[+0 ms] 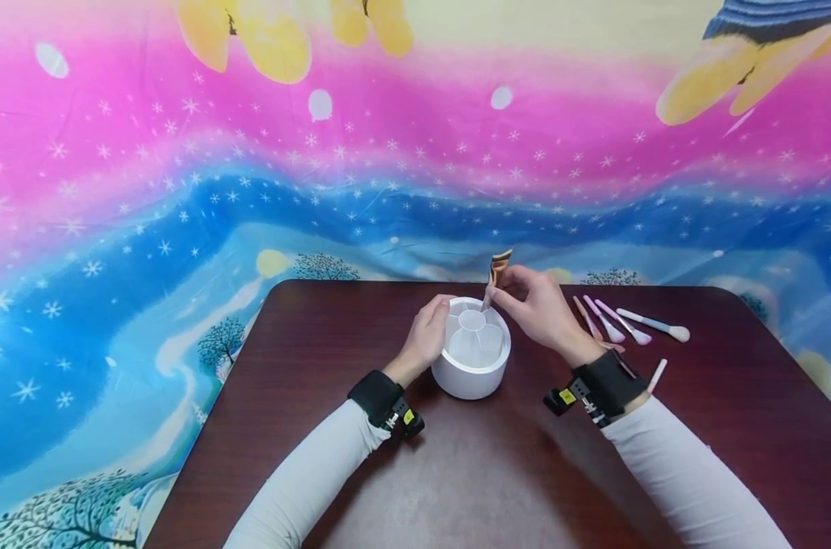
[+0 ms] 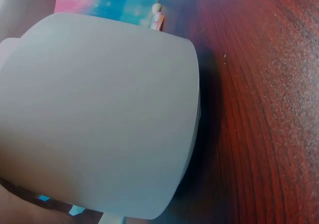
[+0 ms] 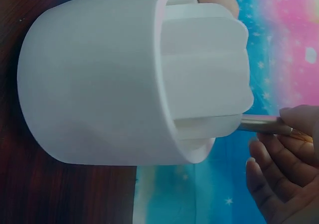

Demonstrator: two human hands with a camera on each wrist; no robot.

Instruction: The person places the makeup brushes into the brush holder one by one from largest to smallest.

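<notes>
A white round brush holder (image 1: 472, 380) with clear-walled compartments inside stands on the table. My left hand (image 1: 427, 335) grips its left side at the rim; in the left wrist view the holder's wall (image 2: 104, 114) hides most of that hand. Over the far right part of the rim, my right hand (image 1: 539, 305) pinches a makeup brush (image 1: 498, 267) with a flared gold-brown top. In the right wrist view, its metallic handle (image 3: 261, 123) points into the holder, between the thumb and fingers. The handle's lower end is hidden by the compartment wall.
Several makeup brushes, such as a pink one (image 1: 614, 329) and a white one (image 1: 652, 324), lie right of my right hand. A short white stick (image 1: 657, 375) lies near the right wrist strap. The dark wooden table (image 1: 306, 358) ends at a patterned cloth backdrop (image 1: 388, 168).
</notes>
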